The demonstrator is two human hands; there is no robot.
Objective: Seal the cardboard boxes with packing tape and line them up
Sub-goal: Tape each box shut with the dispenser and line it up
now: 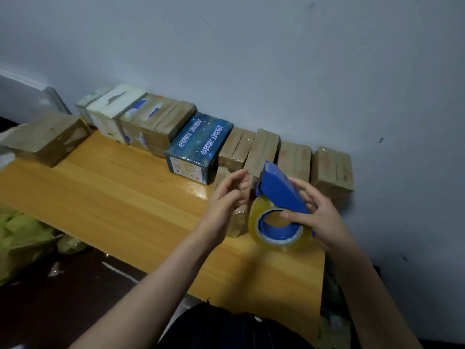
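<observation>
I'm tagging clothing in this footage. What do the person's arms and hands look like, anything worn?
No sleeves show: the left arm and right arm are bare up to the frame's edge. The left hand and right hand have no gloves, and no watch, ring or bracelet shows.

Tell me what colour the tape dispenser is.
The tape dispenser is blue, held in the right hand; the head view shows it best.

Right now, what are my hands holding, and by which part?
The right hand grips the blue tape dispenser at its handle end, thumb at its hub. The left hand holds nothing visible.
</observation>
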